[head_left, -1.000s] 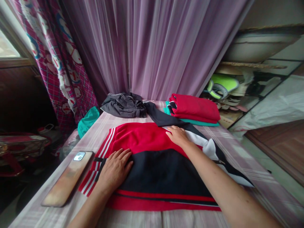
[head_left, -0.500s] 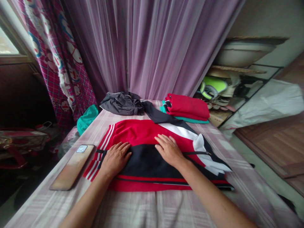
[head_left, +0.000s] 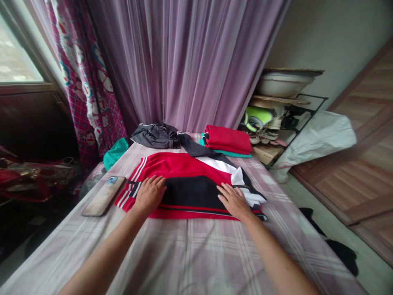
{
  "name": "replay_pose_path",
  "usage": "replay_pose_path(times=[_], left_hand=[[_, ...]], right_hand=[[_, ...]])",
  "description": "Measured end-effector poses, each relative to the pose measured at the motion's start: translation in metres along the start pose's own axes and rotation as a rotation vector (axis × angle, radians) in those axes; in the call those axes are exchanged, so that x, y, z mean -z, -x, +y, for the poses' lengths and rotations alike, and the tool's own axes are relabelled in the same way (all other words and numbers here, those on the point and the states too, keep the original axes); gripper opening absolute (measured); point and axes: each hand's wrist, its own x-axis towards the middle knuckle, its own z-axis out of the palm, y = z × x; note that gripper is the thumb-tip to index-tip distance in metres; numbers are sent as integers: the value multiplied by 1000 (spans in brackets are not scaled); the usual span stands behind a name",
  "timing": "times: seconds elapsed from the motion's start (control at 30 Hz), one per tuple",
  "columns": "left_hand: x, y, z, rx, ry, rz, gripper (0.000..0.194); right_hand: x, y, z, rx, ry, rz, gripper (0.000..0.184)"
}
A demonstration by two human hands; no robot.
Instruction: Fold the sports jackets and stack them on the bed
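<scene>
A red, black and white jacket lies partly folded on the plaid cloth, its striped hem to the left and its collar to the right. Flat on the jacket's left end rests my left hand, fingers extended over the dark panel's edge. My right hand lies on the right end of the dark panel, just below the white collar part, its fingers spread. Neither hand grips the fabric. One dark sleeve stretches away from the jacket toward the back.
A phone lies left of the jacket. Behind are a crumpled grey garment and a folded red garment on teal cloth. The plaid cloth covers the surface. A shoe rack stands at the right, a purple curtain behind.
My right hand has slid from the jacket's upper white and red area down onto the dark panel, then rightward. My left hand stays at the left end. The camera view has drawn back.
</scene>
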Motion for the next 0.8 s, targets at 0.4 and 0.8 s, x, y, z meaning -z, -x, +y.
replay_pose_path(times=[0.4,0.8], left_hand=[[-17,49,23,-37,118,-86,55],[-6,58,25,-88,127,103,46]], right_hand=[[5,20,-4,17,49,298,39],[-3,74,13,-15,-141,491,35]])
